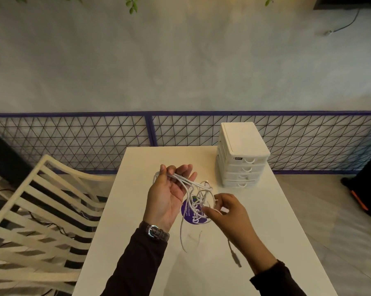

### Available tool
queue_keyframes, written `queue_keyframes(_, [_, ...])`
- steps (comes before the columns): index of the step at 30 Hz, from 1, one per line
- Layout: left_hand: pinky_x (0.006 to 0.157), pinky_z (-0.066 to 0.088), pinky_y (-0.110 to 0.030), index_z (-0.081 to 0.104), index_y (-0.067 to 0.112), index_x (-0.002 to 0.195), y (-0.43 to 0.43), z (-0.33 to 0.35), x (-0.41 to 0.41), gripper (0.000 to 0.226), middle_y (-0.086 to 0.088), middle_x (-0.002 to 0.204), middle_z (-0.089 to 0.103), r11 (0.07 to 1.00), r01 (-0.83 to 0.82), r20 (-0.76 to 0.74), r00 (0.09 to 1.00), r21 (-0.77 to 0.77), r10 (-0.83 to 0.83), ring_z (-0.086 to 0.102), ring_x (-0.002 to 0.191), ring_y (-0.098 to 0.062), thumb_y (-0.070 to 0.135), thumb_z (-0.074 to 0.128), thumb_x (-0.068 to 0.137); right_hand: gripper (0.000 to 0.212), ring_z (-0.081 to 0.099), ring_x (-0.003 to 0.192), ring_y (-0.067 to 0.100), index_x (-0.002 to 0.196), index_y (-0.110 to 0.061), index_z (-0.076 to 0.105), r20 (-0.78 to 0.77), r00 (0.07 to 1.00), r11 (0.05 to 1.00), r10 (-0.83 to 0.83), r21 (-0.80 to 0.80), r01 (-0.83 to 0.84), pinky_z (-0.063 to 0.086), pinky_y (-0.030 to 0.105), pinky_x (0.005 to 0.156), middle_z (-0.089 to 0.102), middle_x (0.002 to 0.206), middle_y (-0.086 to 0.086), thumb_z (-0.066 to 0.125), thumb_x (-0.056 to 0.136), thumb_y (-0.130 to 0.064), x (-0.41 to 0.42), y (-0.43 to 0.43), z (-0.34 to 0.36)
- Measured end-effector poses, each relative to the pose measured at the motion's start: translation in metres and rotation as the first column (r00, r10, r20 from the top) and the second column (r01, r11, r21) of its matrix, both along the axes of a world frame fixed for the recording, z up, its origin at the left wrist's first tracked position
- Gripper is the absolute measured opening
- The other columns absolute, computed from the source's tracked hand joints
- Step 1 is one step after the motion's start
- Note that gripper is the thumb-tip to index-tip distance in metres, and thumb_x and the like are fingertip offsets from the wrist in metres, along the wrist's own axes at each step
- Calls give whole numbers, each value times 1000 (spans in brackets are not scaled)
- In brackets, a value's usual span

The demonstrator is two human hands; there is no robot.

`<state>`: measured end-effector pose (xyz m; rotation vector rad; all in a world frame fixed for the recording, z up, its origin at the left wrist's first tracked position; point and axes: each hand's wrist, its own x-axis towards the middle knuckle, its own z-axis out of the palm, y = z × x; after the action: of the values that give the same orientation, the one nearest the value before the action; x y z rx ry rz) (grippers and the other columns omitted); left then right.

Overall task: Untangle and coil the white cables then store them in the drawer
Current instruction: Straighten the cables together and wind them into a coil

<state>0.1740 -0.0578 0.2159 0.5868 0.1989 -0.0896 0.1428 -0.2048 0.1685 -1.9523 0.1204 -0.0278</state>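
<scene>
Above the near middle of the table [124, 242], both hands hold the cables [198, 194] clear of the surface. Left hand [169, 193], palm up, fingers loosely curled: several strands lie across the fingers and appear pinned under the thumb near the fingertips. Right hand [227, 212], just right of the tangle, thumb and forefinger closed on a strand or loop at the knot's near-right edge; which strand cannot be told.

Step in hand, by judgement: untangling. No neat coil is visible, and all four drawers of the drawer unit [242, 154], at the far right of the table, appear shut. The task is thus at an early stage.

Next move, by judgement: the right hand should draw its strand out of the knot while the left keeps the bundle steady. A free end must be traced and fed back through the loops rather than pulled hard, which would tighten the snarl.

The cables are thin, white and limp. They run from the left fingers down and right into a loose knot of overlapping loops between the hands, above a purple sticker [193, 211] on the table. One tail hangs toward the near edge; a second, ending in a plug [237, 260], trails below the right wrist. How many cables make up the tangle cannot be told
</scene>
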Motion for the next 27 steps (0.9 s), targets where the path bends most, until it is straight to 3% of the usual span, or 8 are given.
queue_keyframes(2, [94, 45, -46, 43, 10, 68, 0, 0, -3, 41, -9, 67, 69, 1000, 6, -15, 1000, -13, -6, 72, 78, -20, 29, 28, 100, 39, 66, 86, 14, 51, -20, 44, -62, 998, 985, 12, 171, -2, 49, 16, 64, 68, 89, 0, 75, 72, -8, 0, 4, -3])
queue_keyframes(4, [94, 45, -47, 43, 10, 68, 0, 0, -4, 40, -9, 67, 68, 1000, 5, -17, 1000, -21, -5, 72, 78, -20, 28, 28, 100, 38, 70, 86, 25, 52, -19, 45, -98, 995, 948, 19, 319, 13, 54, 28, 64, 74, 83, 5, 75, 71, -6, 1, 6, -5])
queue_keyframes(7, [92, 45, -47, 43, 10, 68, 3, 2, -4, 39, -8, 67, 68, 999, 2, -20, 1000, -42, -3, 73, 77, -20, 28, 30, 100, 33, 70, 90, 28, 58, -13, 46, -131, 991, 878, -31, 469, 90, 56, 33, 65, 75, 96, 8, 75, 74, -8, 3, 10, -6])
queue_keyframes(12, [94, 45, -49, 45, 9, 68, 8, 5, -4, 39, -9, 68, 68, 997, 0, -22, 1000, -71, -1, 72, 77, -21, 27, 31, 100, 25, 65, 100, 36, 61, -13, 51, -281, 958, 644, 50, 742, 184, 52, 37, 69, 68, 106, 22, 66, 82, -12, 6, 12, -7])
queue_keyframes(18, [85, 55, -46, 44, 11, 66, 13, 4, -3, 41, -7, 68, 67, 998, -14, -17, 1000, -59, 13, 72, 77, -19, 28, 31, 100, 17, 67, 100, 31, 63, -12, 61, -193, 976, 547, 97, 830, 110, 54, 36, 72, 66, 120, 10, 77, 69, -12, 4, 6, -5])
queue_keyframes(22, [81, 55, -45, 44, 11, 65, 19, 0, -2, 41, -6, 66, 67, 997, -37, -33, 999, -72, 35, 72, 74, -17, 28, 31, 100, 20, 70, 90, 29, 93, -7, 65, -184, 965, 172, 187, 973, 152, 59, 37, 73, 70, 104, 14, 62, 81, -23, 0, -8, 4])
queue_keyframes(24, [81, 55, -45, 44, 11, 65, 21, -1, -2, 41, -6, 65, 67, 997, -46, -34, 998, -68, 44, 72, 73, -17, 28, 32, 100, 24, 70, 88, 26, 103, -6, 60, -189, 966, 227, 174, 963, 148, 59, 34, 73, 70, 103, 12, 60, 80, -15, 1, -14, 3])
queue_keyframes(27, [80, 56, -44, 45, 10, 66, 23, -1, -1, 41, -6, 64, 66, 997, -52, -35, 998, -59, 50, 72, 72, -17, 28, 32, 100, 20, 70, 68, 18, 92, -9, 61, -196, 980, 514, 36, 845, 150, 58, 26, 64, 73, 78, 4, 60, 76, 3, 4, -18, -2])
